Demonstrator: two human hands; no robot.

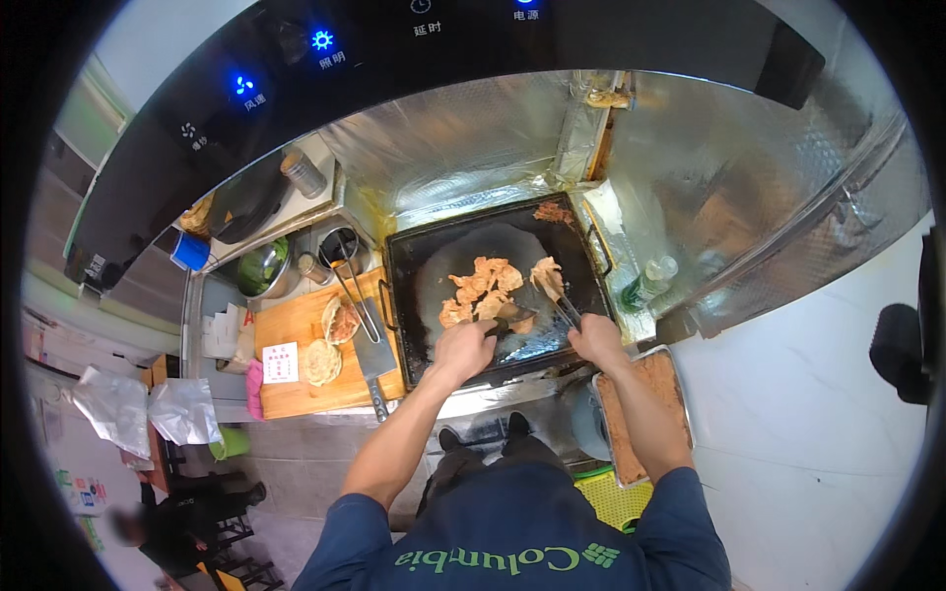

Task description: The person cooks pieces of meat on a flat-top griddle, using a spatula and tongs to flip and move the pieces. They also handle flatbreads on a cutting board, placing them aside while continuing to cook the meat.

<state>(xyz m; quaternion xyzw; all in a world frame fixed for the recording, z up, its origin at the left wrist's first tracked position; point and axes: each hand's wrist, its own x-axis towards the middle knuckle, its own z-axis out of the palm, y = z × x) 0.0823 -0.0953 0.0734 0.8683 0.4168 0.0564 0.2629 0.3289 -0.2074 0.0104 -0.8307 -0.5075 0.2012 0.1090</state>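
Observation:
My left hand (464,349) grips the dark handle of a spatula (520,318), whose blade lies at the near edge of several pieces of meat (484,282) on a black griddle (436,255). In my right hand (597,341) are metal tongs (567,310). Their tips meet a separate piece of meat (547,278) right of the others; whether it is lifted off the surface I cannot tell. Small reddish scraps (553,213) sit in the griddle's far right corner.
Left of the griddle, a wooden board (295,402) bears a filled flatbread (340,320), a plain flatbread (323,362), a wide metal scraper (375,347) and other tongs (358,284). A green bottle (649,284) stands right; a tray of brown food (628,436) is below. A range hood (473,52) overhangs.

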